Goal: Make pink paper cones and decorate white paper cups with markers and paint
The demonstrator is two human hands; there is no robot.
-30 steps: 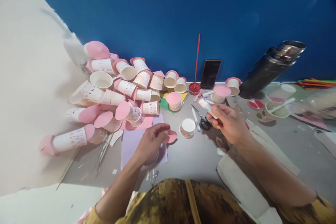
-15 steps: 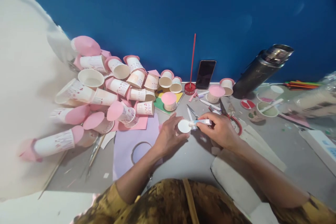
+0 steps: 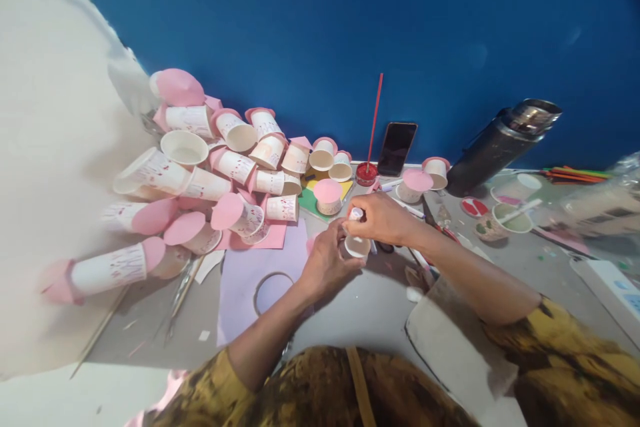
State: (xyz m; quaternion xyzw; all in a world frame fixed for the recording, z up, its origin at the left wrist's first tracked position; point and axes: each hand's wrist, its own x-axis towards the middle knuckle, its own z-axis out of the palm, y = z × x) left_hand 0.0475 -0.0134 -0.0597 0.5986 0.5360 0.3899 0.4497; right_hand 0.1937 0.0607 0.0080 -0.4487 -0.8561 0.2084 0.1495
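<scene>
A small paper cup [image 3: 357, 247] is in my left hand [image 3: 327, 260], whose fingers curl round its side; its round white end faces up toward me. Above the cup's far rim, my right hand [image 3: 380, 217] closes round a white glue stick [image 3: 357, 214], with one end showing between thumb and fingers. Whether the stick's tip touches the cup is hidden by the fingers. Beyond my hands stands a small cup with a pink paper disc [image 3: 328, 192] on top. Under my left forearm, a roll of tape [image 3: 270, 290] lies on a lilac paper sheet [image 3: 235, 300].
Many decorated cups with pink paper [image 3: 230, 167] crowd the left side. Against the blue wall stand a red stick in a red base [image 3: 367, 175], a phone [image 3: 397, 149] and a black flask [image 3: 490, 147]. A power strip [image 3: 607, 287] lies at far right.
My right hand has moved left and up, turning the glue stick from lying sideways to end-on over the cup's far rim. The left hand still holds the cup. The view has shifted slightly.
</scene>
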